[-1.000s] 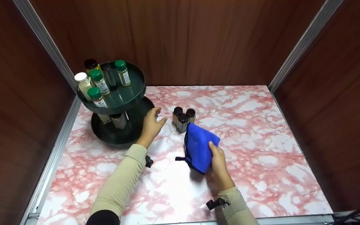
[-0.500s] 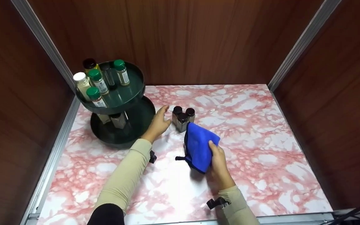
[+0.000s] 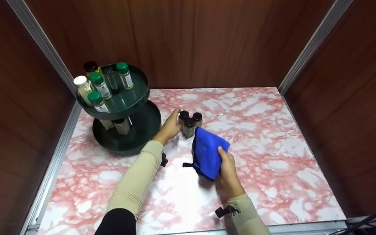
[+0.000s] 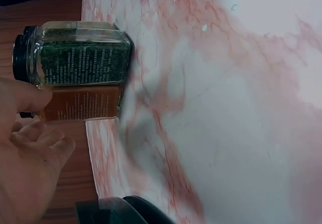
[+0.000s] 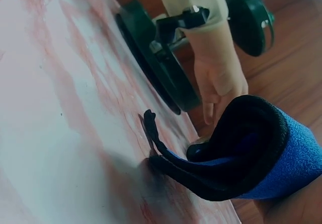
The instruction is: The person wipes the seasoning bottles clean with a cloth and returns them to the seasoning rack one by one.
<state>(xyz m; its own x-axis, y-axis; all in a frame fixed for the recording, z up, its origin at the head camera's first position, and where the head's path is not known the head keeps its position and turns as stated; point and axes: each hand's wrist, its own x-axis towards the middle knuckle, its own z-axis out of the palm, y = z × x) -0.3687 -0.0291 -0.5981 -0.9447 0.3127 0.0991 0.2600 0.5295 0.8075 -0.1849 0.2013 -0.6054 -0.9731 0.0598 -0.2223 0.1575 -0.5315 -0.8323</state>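
Three small spice jars (image 3: 189, 131) with dark lids stand clustered on the table. My left hand (image 3: 170, 128) is at their left side, fingers extended. In the left wrist view, one jar (image 4: 83, 63) holds green herbs and another (image 4: 83, 103) an orange-red spice. There the thumb lies by the lids and the other fingers are loosely bent; whether they touch is unclear. My right hand (image 3: 228, 168) grips a folded blue cloth (image 3: 209, 153), thumb on top. The right wrist view shows the cloth's black edging and loop (image 5: 150, 123).
A dark green two-tier round rack stands at the left. Several bottles with green, white and dark lids sit on its upper tier (image 3: 135, 94); square jars (image 3: 121, 126) stand on the lower tier (image 3: 145, 130). Wood panels (image 3: 207, 42) enclose the marbled table (image 3: 266, 143).
My left hand has moved right, from beside the rack up to the jars. The right hand keeps the cloth in the same spot.
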